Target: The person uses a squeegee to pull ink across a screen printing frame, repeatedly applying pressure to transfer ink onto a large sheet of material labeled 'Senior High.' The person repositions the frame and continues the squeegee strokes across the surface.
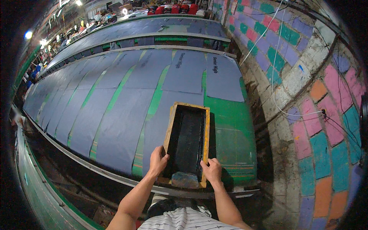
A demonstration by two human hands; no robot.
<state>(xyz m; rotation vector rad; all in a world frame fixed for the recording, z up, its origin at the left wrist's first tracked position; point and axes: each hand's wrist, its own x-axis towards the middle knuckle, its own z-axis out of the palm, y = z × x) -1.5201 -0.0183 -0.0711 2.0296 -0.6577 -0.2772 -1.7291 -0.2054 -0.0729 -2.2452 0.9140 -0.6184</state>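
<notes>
Between my hands is a screen printing frame (207, 134) with a yellowish wooden rim and a dark, ink-covered mesh inside. My left hand (158, 161) grips its left side, fingers wrapped under the edge. On the opposite side, my right hand (211, 169) pinches the right rim. A squeegee (185, 179), its face smeared bluish grey, lies inside the frame at the near end. The frame is over a grey-blue fabric panel (180, 98) on the long green table (234, 130); whether it touches the cloth I cannot tell.
Several grey-blue panels (119, 126) cover the table to the left; some far ones carry dark printing (214, 65). Another long table (134, 30) runs behind. A painted block wall (314, 134) with a hanging white cable (273, 73) stands right. A green table edge (42, 184) lies lower left.
</notes>
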